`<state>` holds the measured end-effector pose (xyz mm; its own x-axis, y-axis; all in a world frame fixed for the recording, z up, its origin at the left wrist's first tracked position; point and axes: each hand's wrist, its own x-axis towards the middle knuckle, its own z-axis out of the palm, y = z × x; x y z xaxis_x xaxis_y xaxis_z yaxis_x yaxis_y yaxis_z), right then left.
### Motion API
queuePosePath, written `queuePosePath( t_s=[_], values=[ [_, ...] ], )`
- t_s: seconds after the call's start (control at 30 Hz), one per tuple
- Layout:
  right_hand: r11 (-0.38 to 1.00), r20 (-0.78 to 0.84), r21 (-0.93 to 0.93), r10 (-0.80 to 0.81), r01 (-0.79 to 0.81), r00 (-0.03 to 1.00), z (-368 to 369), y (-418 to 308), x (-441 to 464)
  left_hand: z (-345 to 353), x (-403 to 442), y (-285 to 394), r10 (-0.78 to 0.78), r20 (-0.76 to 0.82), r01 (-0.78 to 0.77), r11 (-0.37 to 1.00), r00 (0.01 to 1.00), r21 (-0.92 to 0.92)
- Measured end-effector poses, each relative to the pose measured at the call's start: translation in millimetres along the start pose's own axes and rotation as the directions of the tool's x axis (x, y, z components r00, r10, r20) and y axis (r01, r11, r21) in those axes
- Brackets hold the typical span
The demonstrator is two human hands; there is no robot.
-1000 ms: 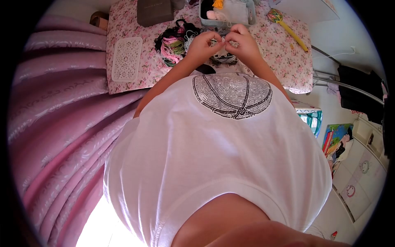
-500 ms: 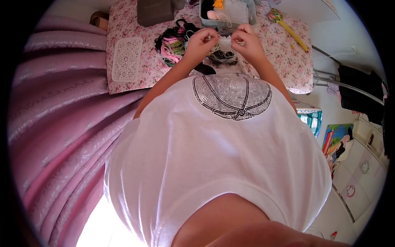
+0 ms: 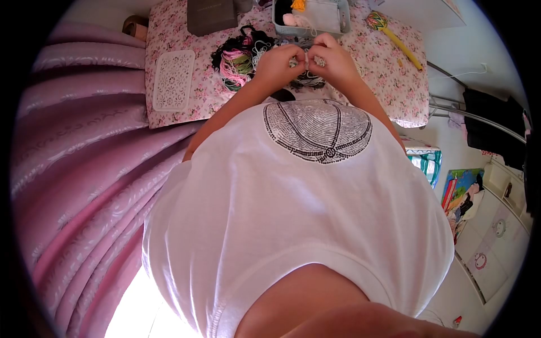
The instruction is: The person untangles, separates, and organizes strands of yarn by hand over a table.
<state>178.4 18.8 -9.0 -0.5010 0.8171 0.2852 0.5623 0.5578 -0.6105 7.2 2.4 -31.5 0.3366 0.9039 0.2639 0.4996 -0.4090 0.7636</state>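
Note:
Above the table, my left hand (image 3: 280,65) and my right hand (image 3: 333,61) are close together, each with fingers pinched. What they hold is too small to make out. A tangle of pink, green, black and white yarn (image 3: 235,66) lies beside my left hand. Beneath and between the hands is more dark and pale yarn (image 3: 310,80), partly hidden by them. Just beyond the fingertips stands a grey basket (image 3: 345,25) with a ball of pale pink yarn (image 3: 289,21), an orange piece (image 3: 298,5) and grey cloth (image 3: 324,17) in it.
The table has a pink floral cloth (image 3: 394,96). On its left lie a white lace-patterned tray (image 3: 173,81) and, farther back, a dark grey box (image 3: 212,17). A yellow stick with a multicoloured round head (image 3: 403,48) is at the right. Pink curtains (image 3: 90,146) hang at the left.
My hands moved apart with their fingers pinched, then came back together over the yarn. The other things on the table have stayed in place.

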Motion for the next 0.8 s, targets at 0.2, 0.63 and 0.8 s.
queuePosePath(
  t_s=[0.2, 0.63, 0.8],
  values=[
    [0.958, -0.063, 0.227, 0.193, -0.174, 0.979, 5, 27, -5, 9, -3, -20, -0.215, 0.026, 0.204, 0.874, 0.976, -0.441],
    [0.932, -0.056, 0.322, 0.196, -0.168, 0.979, 11, 3, -1, 7, 0, -14, -0.151, -0.082, 0.117, 0.940, 0.985, -0.319],
    [0.928, -0.016, 0.335, 0.176, -0.160, 0.984, 11, 4, -1, 9, -2, -21, -0.172, -0.009, 0.154, 0.904, 0.985, -0.399]
  ],
)
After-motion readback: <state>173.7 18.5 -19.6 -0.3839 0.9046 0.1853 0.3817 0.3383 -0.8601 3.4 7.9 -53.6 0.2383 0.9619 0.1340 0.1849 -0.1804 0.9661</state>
